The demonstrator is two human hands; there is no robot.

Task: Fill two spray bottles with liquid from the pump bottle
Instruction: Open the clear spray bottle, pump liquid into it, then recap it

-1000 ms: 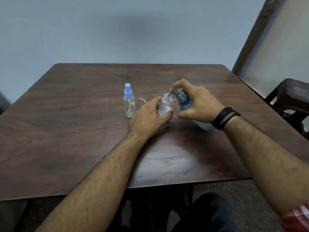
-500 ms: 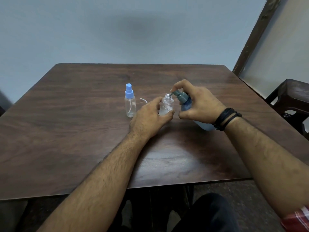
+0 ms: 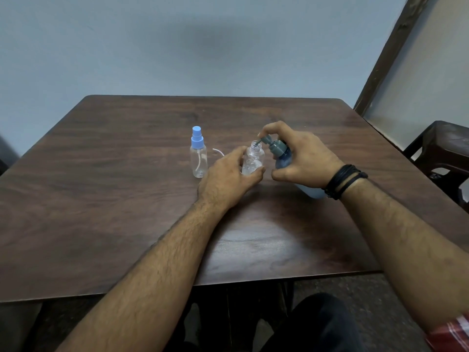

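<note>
- the open spray bottle [image 3: 253, 160], clear and without its cap, stood upright near the middle of the surface [image 3: 101, 212], with its threaded neck exposed.
- the left hand [image 3: 228, 177] grasped this bottle low on its body, thumb on the near side and fingers curled round the far side.
- the pump bottle [image 3: 283, 156], blue with a grey pump head, was tilted toward the open bottle, and its nozzle tip sat at the bottle's mouth.
- the right hand [image 3: 302, 158] grasped the pump bottle, the thumb under its body and a finger curled over the top of the pump head; the bottle's lower end showed pale blue behind the wrist.
- whether liquid was leaving the nozzle could not be told; some clear liquid and bubbles showed inside the open bottle.
- the second spray bottle [image 3: 198, 154], clear with a blue spray cap fitted, stood upright to the left of the left hand, apart from it.
- a thin white dip tube [image 3: 218, 151] lay on the surface between the capped bottle and the left hand.
- black cord bracelets [image 3: 344, 180] circled the right wrist.
- a dark stool [image 3: 441, 151] stood beyond the right edge of the surface.
</note>
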